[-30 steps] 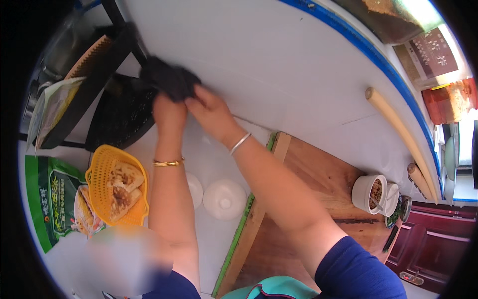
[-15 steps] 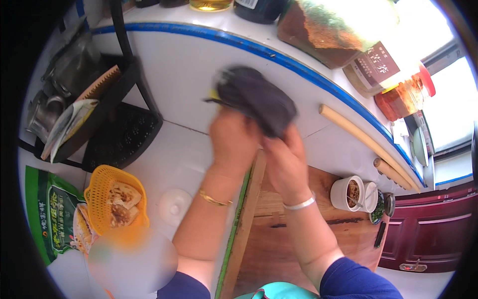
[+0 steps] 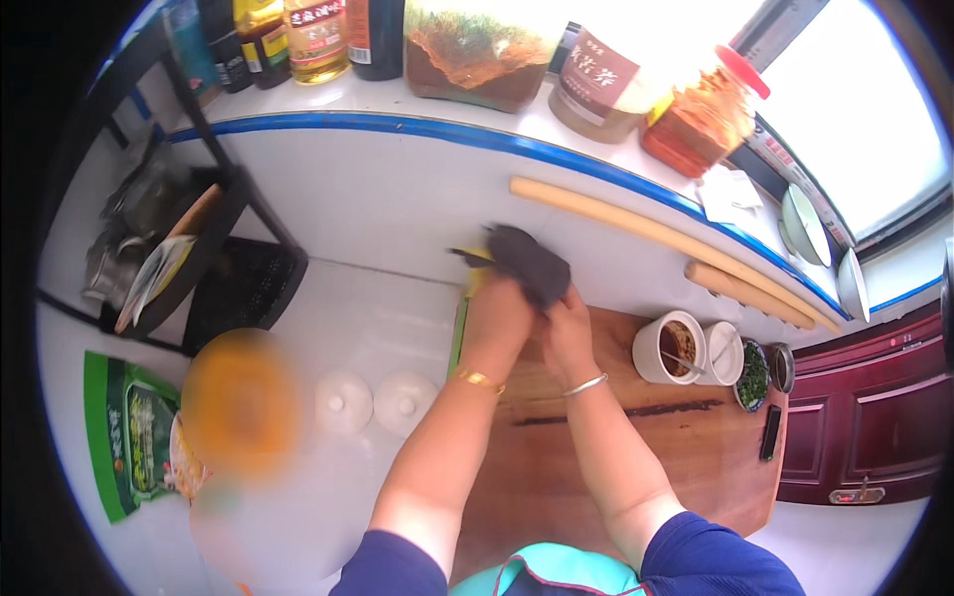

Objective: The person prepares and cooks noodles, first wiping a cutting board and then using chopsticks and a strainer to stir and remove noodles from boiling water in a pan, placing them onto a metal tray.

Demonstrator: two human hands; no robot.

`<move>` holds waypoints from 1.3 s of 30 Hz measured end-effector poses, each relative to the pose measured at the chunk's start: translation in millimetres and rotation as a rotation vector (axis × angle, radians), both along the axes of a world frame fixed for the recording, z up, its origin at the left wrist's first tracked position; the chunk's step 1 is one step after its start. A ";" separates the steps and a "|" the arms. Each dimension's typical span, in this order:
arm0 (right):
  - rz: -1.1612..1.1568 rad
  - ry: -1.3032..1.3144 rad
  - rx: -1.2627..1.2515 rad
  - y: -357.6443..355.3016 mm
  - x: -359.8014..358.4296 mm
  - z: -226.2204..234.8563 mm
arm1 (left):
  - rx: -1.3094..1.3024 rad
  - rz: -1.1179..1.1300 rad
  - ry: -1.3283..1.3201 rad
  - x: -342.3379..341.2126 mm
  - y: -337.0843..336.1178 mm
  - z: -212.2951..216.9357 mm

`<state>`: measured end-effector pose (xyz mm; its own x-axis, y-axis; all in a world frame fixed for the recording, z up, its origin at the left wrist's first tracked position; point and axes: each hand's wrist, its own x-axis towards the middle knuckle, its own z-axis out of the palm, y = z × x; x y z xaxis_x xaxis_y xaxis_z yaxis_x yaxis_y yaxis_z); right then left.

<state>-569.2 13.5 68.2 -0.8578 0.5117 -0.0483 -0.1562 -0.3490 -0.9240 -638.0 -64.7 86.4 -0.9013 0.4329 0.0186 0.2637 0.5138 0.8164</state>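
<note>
My left hand (image 3: pixel 500 313) and my right hand (image 3: pixel 568 333) are close together, above the far-left edge of a wooden board (image 3: pixel 606 487). Between them they grip a dark grey cloth (image 3: pixel 537 266), bunched up and blurred by motion. A bit of yellow shows beside my left fingers; I cannot make out what it is. Both sets of fingers are closed and partly hidden by the cloth. A gold bracelet circles my left wrist and a silver one my right.
White cups (image 3: pixel 661 348), one with brown seasoning, and a bowl of chopped greens (image 3: pixel 753 375) line the board's right side. Rolling pins (image 3: pixel 616 214) lean at the back wall. Bottles and jars (image 3: pixel 487 60) stand on the ledge. A black rack (image 3: pixel 243 288) and green bag (image 3: pixel 129 437) are left.
The view has shifted, bringing more of the ledge and board into sight. Both hands sit lower against the back wall and nearer the board, still gripping the cloth, which looks more compact.
</note>
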 end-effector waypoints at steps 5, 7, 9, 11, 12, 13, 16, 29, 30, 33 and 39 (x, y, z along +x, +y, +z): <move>-0.149 -0.290 0.314 30.7 116.7 12.5 | 0.091 -0.278 -0.038 99.0 4.9 -18.6; -0.127 -0.271 0.430 23.0 164.8 59.1 | 0.285 -0.415 -0.251 156.3 -21.2 14.1; -0.035 -0.384 0.709 29.1 188.3 45.1 | 0.222 -0.244 -0.436 208.2 -35.4 -8.9; 0.190 -0.531 1.114 35.4 212.1 -47.2 | 0.104 -0.091 -0.505 252.6 -43.8 -67.9; 0.211 -0.239 1.753 8.2 218.8 -57.5 | 0.103 -0.039 -0.510 270.1 -54.6 -77.6; 0.278 -0.218 1.679 -12.5 227.5 -53.3 | 0.020 -0.029 -0.372 288.3 -69.6 -84.4; 0.483 -0.091 1.566 -64.1 266.6 -45.7 | -0.116 -0.026 -0.396 330.0 -136.7 -68.7; 1.495 -0.270 0.590 -193.8 522.5 -5.3 | 1.654 0.908 -1.176 653.6 -228.3 -49.8; 1.660 -0.558 0.246 -204.1 524.1 25.3 | 1.692 0.861 -1.158 670.7 -237.2 -44.5; 1.788 -0.678 -0.076 -228.2 557.7 44.7 | 1.794 0.905 -0.978 730.3 -261.5 -29.5; 1.885 -0.679 -0.213 -298.2 634.4 71.5 | 1.816 0.842 -0.784 829.3 -320.7 -19.3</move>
